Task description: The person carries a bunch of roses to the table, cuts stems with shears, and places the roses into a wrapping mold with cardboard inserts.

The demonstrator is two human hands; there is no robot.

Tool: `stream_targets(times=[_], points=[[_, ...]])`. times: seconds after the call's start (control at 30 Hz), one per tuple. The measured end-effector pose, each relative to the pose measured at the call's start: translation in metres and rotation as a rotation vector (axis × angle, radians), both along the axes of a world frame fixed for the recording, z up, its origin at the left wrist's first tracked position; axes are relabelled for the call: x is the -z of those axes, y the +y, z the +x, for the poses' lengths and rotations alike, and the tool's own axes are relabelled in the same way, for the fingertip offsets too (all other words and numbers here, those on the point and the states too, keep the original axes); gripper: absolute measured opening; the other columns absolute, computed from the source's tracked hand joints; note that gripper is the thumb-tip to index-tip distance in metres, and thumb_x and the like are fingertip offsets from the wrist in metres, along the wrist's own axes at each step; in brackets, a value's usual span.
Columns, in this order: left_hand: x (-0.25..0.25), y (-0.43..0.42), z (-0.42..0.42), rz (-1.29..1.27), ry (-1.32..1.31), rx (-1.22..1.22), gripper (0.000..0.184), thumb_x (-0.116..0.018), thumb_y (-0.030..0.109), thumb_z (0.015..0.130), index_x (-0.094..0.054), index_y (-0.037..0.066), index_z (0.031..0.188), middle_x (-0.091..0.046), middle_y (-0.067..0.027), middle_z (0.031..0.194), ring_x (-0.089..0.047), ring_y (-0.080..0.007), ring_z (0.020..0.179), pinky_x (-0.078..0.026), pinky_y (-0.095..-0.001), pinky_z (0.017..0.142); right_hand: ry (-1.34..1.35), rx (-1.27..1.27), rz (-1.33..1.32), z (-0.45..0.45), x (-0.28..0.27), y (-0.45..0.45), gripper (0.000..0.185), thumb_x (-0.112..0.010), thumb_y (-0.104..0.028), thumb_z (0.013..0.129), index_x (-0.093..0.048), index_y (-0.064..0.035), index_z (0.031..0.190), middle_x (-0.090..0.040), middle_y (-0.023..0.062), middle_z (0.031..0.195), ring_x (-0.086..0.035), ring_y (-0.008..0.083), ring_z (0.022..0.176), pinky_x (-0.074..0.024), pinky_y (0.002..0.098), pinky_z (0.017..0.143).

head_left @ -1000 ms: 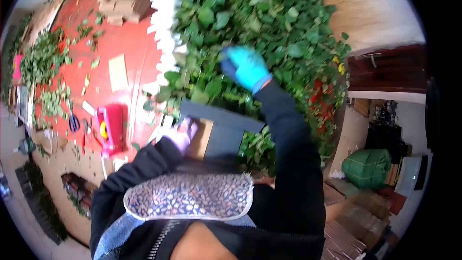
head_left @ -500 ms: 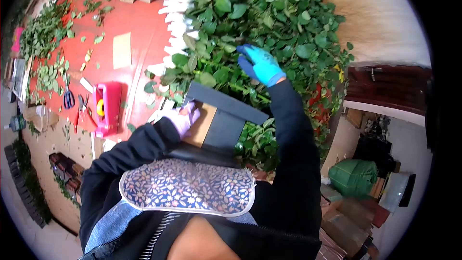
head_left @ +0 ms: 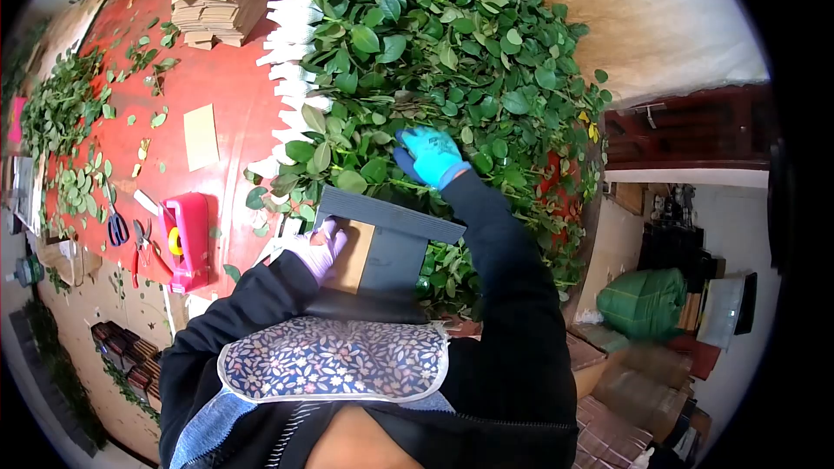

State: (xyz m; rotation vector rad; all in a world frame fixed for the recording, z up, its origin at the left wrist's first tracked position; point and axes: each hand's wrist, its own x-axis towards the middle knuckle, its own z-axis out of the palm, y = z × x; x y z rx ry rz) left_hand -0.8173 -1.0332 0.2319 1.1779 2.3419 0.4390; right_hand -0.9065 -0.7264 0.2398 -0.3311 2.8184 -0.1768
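At the near bench (head_left: 236, 113), the left hand (head_left: 318, 252) touched cardboard (head_left: 355, 258), the right hand (head_left: 433, 158) leafy stems (head_left: 447, 61), grips unclear; gentleness seemed wise.

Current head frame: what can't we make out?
All head view:
Right hand: whether it grips a stem; leaves and its own glove hide the contact.
Left hand: whether it grips the brown card or just rests there; its fingers hide the contact.
Leafy pile: far end cut off by the top edge.
Dark glove marking: too small to read.
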Motion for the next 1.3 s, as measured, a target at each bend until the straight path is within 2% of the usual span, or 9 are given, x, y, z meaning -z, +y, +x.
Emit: stream_targets(times=[0.23,0.43,0.7,0.77,1.0,1.13,1.17,1.23,1.3], points=[[-0.010,0.005,-0.003,-0.012,-0.062,0.005,0.073,-0.080,0.027,0.071,-0.047,-0.001,0.128,-0.048,-0.0227,0.129,-0.059,-0.0370,0.107,-0.051,-0.0410,0.088,0.036,-0.080,-0.061,0.060,0.023,0.006,0.052,-0.048,-0.034,0.094,-0.047,-0.0074,0.139,-0.042,0.0198,0.146,-0.040,0.0383,0.135,-0.0312,0.0490,0.111],[-0.010,0.007,-0.003,-0.038,-0.082,0.002,0.071,-0.081,0.026,0.069,-0.047,-0.001,0.126,-0.048,-0.0234,0.127,-0.058,-0.0379,0.108,-0.051,-0.0418,0.088,0.175,-0.033,-0.230,0.044,0.002,0.012,0.047,-0.051,-0.034,0.094,-0.053,-0.0062,0.132,-0.050,0.0177,0.138,-0.046,0.0370,0.130,-0.0368,0.0499,0.105],[-0.001,0.010,-0.002,-0.143,-0.028,0.043,0.071,-0.080,0.031,0.070,-0.047,0.000,0.125,-0.050,-0.0273,0.123,-0.058,-0.0404,0.107,-0.051,-0.0434,0.088,0.352,0.053,-0.027,-0.042,0.029,0.036,0.046,-0.044,-0.041,0.095,-0.059,-0.0045,0.119,-0.060,0.0178,0.125,-0.057,0.0326,0.116,-0.0430,0.0482,0.097],[0.008,0.007,-0.002,-0.089,0.002,0.057,0.071,-0.081,0.032,0.070,-0.047,0.001,0.123,-0.050,-0.0283,0.122,-0.059,-0.0407,0.105,-0.052,-0.0435,0.086,0.003,0.182,-0.127,-0.055,0.026,0.036,0.047,-0.044,-0.042,0.095,-0.060,-0.0036,0.116,-0.063,0.0199,0.118,-0.061,0.0354,0.107,-0.0461,0.0449,0.093],[-0.003,0.010,-0.002,-0.042,-0.030,0.027,0.077,-0.082,0.031,0.067,-0.045,0.000,0.127,-0.046,-0.0247,0.121,-0.057,-0.0414,0.106,-0.053,-0.0449,0.083,-0.333,0.282,0.055,-0.079,-0.003,0.028,0.055,-0.052,-0.053,0.090,-0.069,-0.0041,0.109,-0.067,0.0202,0.110,-0.065,0.0362,0.098,-0.0501,0.0455,0.087],[0.017,0.001,0.004,0.026,0.058,0.039,0.079,-0.083,0.031,0.066,-0.045,0.000,0.128,-0.044,-0.0269,0.127,-0.057,-0.0429,0.106,-0.052,-0.0450,0.087,-0.143,0.143,0.237,-0.079,0.031,0.029,0.059,-0.049,-0.059,0.090,-0.073,-0.0071,0.105,-0.070,0.0137,0.105,-0.066,0.0338,0.095,-0.0516,0.0444,0.084],[0.019,0.001,0.002,0.035,0.063,0.050,0.079,-0.083,0.031,0.066,-0.045,0.000,0.128,-0.044,-0.0273,0.127,-0.056,-0.0431,0.107,-0.052,-0.0452,0.087,-0.111,0.131,0.227,-0.068,0.014,0.023,0.059,-0.050,-0.060,0.089,-0.074,-0.0074,0.102,-0.071,0.0120,0.102,-0.067,0.0330,0.093,-0.0515,0.0448,0.084],[0.023,0.001,0.001,0.036,0.072,0.052,0.078,-0.082,0.032,0.065,-0.046,0.000,0.127,-0.046,-0.0250,0.120,-0.055,-0.0420,0.105,-0.050,-0.0463,0.086,-0.089,0.120,0.176,-0.061,0.017,0.026,0.061,-0.048,-0.060,0.089,-0.073,-0.0063,0.103,-0.071,0.0140,0.101,-0.067,0.0343,0.093,-0.0511,0.0452,0.084],[-0.006,0.010,-0.003,-0.051,0.000,0.060,0.069,-0.077,0.025,0.075,-0.043,0.000,0.130,-0.043,-0.0271,0.133,-0.056,-0.0418,0.112,-0.052,-0.0433,0.089,-0.126,0.117,0.119,-0.053,0.020,0.028,0.061,-0.048,-0.060,0.089,-0.072,-0.0052,0.104,-0.070,0.0157,0.101,-0.066,0.0348,0.093,-0.0510,0.0451,0.084]])
